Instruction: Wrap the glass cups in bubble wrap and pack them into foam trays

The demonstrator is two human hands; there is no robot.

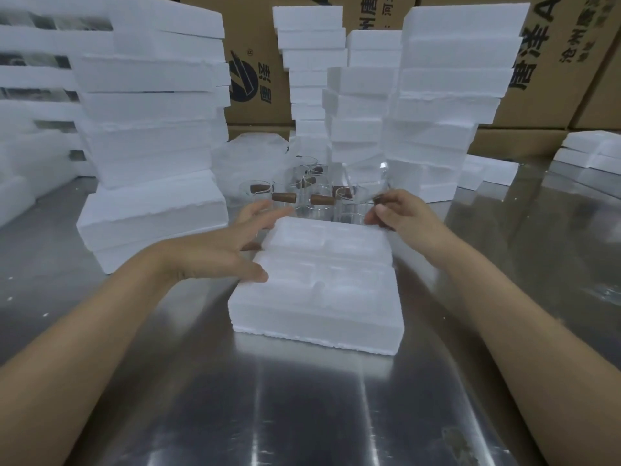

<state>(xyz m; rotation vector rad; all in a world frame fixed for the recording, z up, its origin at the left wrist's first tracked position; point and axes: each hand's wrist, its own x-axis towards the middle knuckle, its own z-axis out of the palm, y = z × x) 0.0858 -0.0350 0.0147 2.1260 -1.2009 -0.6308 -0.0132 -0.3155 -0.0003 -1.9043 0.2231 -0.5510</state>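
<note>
While a white, grainy foam tray point(316, 290) with moulded rectangular pockets lies at frame centre on the brushed steel table point(302, 415), its left edge is touched by the left hand point(221, 250), fingers spread and released. Behind it, clear glass cups point(302, 193) with brown handles are clustered; one blurred cup is grasped by the right hand point(403, 216). Foam stacks point(151, 112) are seen left and right.
</note>
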